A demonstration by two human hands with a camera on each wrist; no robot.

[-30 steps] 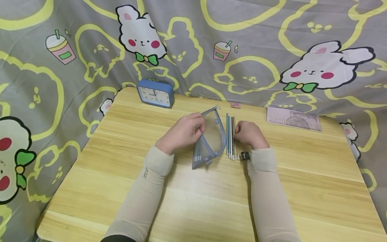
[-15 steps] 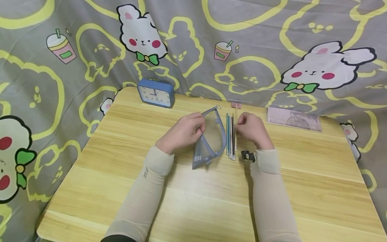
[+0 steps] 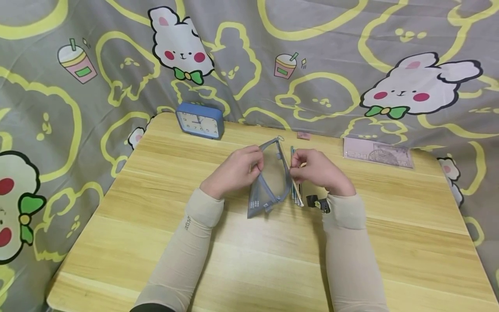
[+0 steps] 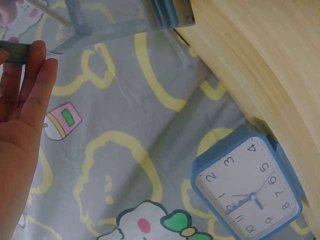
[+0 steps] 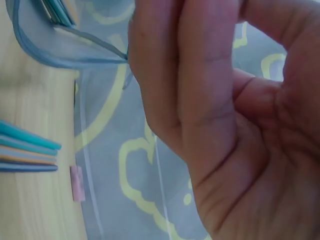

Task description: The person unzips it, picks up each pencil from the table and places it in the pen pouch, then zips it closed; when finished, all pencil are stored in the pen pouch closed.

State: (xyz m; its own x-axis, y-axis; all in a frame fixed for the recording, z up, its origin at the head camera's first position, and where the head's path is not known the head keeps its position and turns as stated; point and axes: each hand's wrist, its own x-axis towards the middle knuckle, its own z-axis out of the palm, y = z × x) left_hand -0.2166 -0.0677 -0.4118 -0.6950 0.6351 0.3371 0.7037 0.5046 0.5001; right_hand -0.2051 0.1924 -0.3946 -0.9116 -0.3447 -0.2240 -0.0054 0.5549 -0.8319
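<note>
My left hand [image 3: 238, 168] pinches the upper edge of a blue-grey see-through zip pouch [image 3: 255, 200], which stands with its mouth spread toward the right. In the right wrist view, teal sticks show inside the outline of the pouch [image 5: 65, 61]. Thumb and fingers of my right hand [image 3: 319, 170] pinch a thin wood-coloured pencil [image 3: 298, 194] at its middle. It slants close along the pouch's right rim, its silver end toward me. Under that hand, several pencils [image 5: 27, 145] lie side by side on the table, partly hidden in the head view.
A blue alarm clock [image 3: 200, 121] stands at the back left of the wooden table [image 3: 249, 268]. A small pink block [image 3: 303, 136] lies near the back edge, with a pink printed sheet [image 3: 378, 153] farther right. A patterned grey curtain [image 3: 241, 99] hangs behind.
My right hand has lifted the wood-coloured pencil off the row and carried it left to the pouch, tilting it. My left hand and the pouch stay put.
</note>
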